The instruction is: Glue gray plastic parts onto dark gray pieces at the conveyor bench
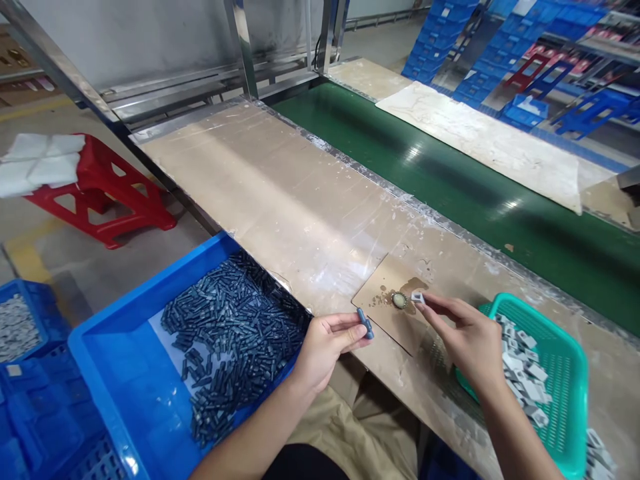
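My left hand (333, 343) pinches a small dark blue plastic peg (365, 323) near the table's front edge. Between finger and thumb of my right hand (463, 330) is a small light grey plastic block (417, 297) with an opening in it. The block is just right of a small round cap (399, 301) holding a pale substance. That cap rests on a brown board (385, 283) marked with dark wet stains. Blue pegs (230, 333) fill much of a blue crate (145, 387) at my left. More grey blocks (525, 373) lie in a green basket (575, 400) beside my right forearm.
Beyond the brown-topped table (280, 180) runs a green conveyor belt (370, 133), with a pale sheet (480, 140) on its far side. A red stool (105, 193) stands at the left. Loose grey blocks (597, 457) lie by the basket. Stacked blue crates (440, 40) stand farther back.
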Motion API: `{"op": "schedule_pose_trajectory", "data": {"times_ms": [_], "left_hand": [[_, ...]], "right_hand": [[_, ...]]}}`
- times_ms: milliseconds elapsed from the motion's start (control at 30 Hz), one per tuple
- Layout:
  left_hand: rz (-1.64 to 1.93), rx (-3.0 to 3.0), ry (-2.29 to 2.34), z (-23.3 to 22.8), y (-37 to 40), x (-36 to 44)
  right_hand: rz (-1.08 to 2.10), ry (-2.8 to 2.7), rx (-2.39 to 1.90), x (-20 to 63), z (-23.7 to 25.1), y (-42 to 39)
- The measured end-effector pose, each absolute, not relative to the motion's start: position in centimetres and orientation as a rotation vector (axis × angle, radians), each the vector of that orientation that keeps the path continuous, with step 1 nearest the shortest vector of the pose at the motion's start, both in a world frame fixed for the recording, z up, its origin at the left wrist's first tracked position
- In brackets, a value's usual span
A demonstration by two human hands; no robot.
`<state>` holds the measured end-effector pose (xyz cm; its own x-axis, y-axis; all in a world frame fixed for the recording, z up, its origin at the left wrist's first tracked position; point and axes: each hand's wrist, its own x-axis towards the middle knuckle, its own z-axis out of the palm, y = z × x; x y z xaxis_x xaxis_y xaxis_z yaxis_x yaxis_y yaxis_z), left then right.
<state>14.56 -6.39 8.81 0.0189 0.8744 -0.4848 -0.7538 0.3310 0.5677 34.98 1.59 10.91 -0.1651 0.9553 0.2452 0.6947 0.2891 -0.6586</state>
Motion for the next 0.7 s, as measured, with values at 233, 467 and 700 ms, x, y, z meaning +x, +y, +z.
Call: {"op": "schedule_pose_trajectory", "data": {"times_ms": [233, 467, 700], "left_hand": [[1.290, 0.157, 0.796, 9.8, -5.5, 18.0], [1.270, 0.238, 0.774, 10.6, -5.8, 19.6], [1.237, 0.491, 0.982, 11.8, -5.7, 19.7]], "right_hand": [[1.222, -1.395, -1.484, 34.5, 13.7, -1.4], [1.290, -1.409, -1.462, 34.5, 14.8, -3.1], [1.267, -1.489, -1.407, 34.9, 15.9, -3.6]]}}
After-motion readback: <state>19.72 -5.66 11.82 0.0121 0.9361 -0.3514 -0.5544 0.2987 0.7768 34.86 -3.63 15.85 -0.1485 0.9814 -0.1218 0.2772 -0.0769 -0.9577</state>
